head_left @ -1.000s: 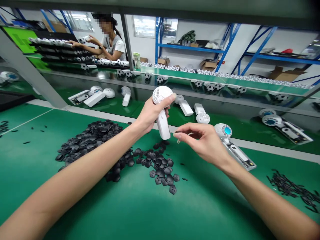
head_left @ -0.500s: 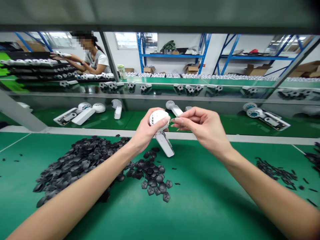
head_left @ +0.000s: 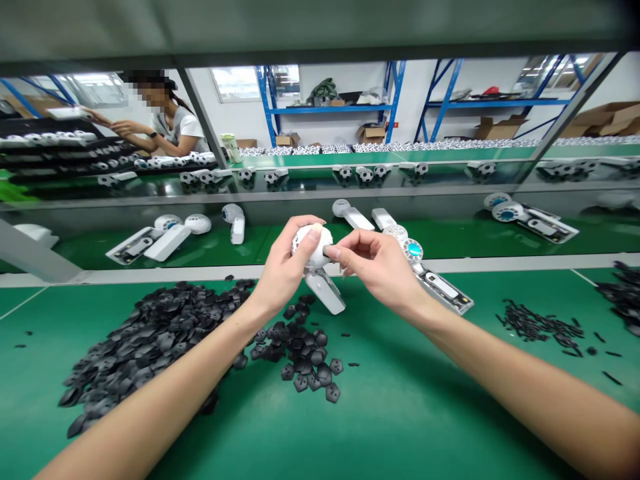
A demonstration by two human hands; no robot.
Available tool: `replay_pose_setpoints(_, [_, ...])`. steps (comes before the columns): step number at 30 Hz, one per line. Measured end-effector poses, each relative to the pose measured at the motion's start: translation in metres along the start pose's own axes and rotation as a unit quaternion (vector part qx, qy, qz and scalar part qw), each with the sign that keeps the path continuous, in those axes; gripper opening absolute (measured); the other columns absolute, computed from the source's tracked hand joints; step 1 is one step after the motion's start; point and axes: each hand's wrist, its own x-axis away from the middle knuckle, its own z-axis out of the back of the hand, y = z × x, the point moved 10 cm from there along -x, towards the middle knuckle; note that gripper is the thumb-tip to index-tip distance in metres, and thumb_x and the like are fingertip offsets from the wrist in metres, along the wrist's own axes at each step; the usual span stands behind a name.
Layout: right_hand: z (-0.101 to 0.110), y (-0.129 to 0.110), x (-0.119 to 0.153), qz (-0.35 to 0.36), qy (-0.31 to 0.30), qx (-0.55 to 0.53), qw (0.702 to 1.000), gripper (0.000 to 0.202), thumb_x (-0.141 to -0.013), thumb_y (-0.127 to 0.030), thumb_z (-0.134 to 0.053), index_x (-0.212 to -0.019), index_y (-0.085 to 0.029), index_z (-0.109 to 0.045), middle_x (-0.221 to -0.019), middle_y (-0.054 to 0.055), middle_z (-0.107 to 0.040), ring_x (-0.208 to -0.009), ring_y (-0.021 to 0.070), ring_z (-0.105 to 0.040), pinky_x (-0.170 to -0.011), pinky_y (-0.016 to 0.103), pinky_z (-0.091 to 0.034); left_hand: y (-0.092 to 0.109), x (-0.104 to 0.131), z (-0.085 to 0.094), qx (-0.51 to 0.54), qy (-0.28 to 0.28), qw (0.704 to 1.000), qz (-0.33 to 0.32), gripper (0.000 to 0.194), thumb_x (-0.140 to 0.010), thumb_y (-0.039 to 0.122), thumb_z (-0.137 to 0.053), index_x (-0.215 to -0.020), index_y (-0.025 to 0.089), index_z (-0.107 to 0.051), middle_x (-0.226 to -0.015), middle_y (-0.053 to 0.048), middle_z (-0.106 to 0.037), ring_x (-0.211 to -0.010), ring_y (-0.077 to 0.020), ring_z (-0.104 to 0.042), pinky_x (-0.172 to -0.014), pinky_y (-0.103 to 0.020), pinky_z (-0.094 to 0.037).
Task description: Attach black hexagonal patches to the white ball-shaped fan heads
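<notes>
My left hand [head_left: 287, 263] is wrapped round the head of a white ball-headed device [head_left: 324, 290], thumb on top; its grey-white handle slants down to the right. My right hand [head_left: 383, 267] pinches a small dark piece [head_left: 327, 251] against the right side of the ball. Fingertips cover most of that piece, so its shape cannot be made out. Below the hands lies a small cluster of black pentagon pieces [head_left: 305, 353], some showing little pegs. A large heap of the same black pieces [head_left: 150, 333] spreads to the left, partly behind my left forearm.
A pile of thin black strips [head_left: 537, 323] lies at the right. An opened device with a turquoise disc [head_left: 443, 288] sits just behind my right hand, over the ledge [head_left: 500, 261]. More white devices [head_left: 170, 243] rest on the green strip beyond. Across the line stands a co-worker [head_left: 175, 130].
My right hand has moved in to the ball, bringing the dark piece against it. An opened device and others have come into sight behind my right hand. The view has shifted slightly.
</notes>
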Motion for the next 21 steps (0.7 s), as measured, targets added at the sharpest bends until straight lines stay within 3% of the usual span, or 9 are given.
replay_pose_setpoints(3, [-0.002,-0.004,0.003,0.014,-0.009,0.016,1.000,0.037,-0.074,-0.047,-0.097,-0.077,-0.018,-0.075,-0.071,0.000,-0.074,-0.064,0.0130,-0.063,-0.062,0.028,-0.053,0.010,0.001,0.000,-0.034,0.014,0.999,-0.020,0.040,-0.100,0.060,-0.070,-0.116,0.024,-0.068,-0.093,-0.001,-0.062,-0.073,-0.0137,-0.053,-0.064,-0.025,-0.045])
replay_pose_setpoints(9, [-0.008,-0.012,0.008,0.025,-0.061,0.069,0.995,0.016,-0.087,-0.034,-0.083,-0.085,-0.018,-0.079,-0.082,0.003,-0.080,-0.073,0.0156,-0.070,-0.068,0.028,-0.059,0.017,0.003,0.004,-0.053,0.044,0.998,-0.014,0.053,-0.069,0.048,-0.099,-0.103,0.023,-0.068,-0.092,-0.002,-0.069,-0.075,-0.0167,-0.059,-0.066,-0.026,-0.049])
replay_pose_setpoints(14, [-0.009,-0.013,0.006,0.012,-0.127,0.087,0.988,0.020,-0.093,-0.038,-0.077,-0.093,-0.019,-0.084,-0.089,0.005,-0.083,-0.081,0.0185,-0.077,-0.074,0.031,-0.064,0.021,0.005,0.007,-0.064,0.070,0.995,-0.042,0.043,-0.074,0.046,-0.095,-0.099,0.023,-0.069,-0.092,-0.003,-0.070,-0.076,-0.0184,-0.062,-0.066,-0.028,-0.049])
replay_pose_setpoints(17, [0.002,-0.016,0.001,0.008,-0.097,0.063,0.993,0.026,-0.093,-0.042,-0.079,-0.101,-0.018,-0.085,-0.089,0.005,-0.083,-0.076,0.0169,-0.077,-0.068,0.028,-0.063,0.028,0.009,0.006,-0.080,0.082,0.991,-0.066,0.036,-0.078,0.044,-0.091,-0.097,0.023,-0.070,-0.092,-0.003,-0.069,-0.075,-0.0182,-0.061,-0.065,-0.028,-0.048])
replay_pose_setpoints(21, [0.018,-0.020,-0.002,0.013,-0.021,0.072,0.997,0.032,-0.091,-0.047,-0.082,-0.099,-0.017,-0.084,-0.083,0.005,-0.081,-0.064,0.0138,-0.073,-0.056,0.024,-0.057,0.026,0.011,0.000,-0.061,0.078,0.994,-0.050,0.034,-0.079,0.043,-0.089,-0.097,0.022,-0.069,-0.091,-0.003,-0.070,-0.074,-0.0180,-0.063,-0.065,-0.029,-0.049])
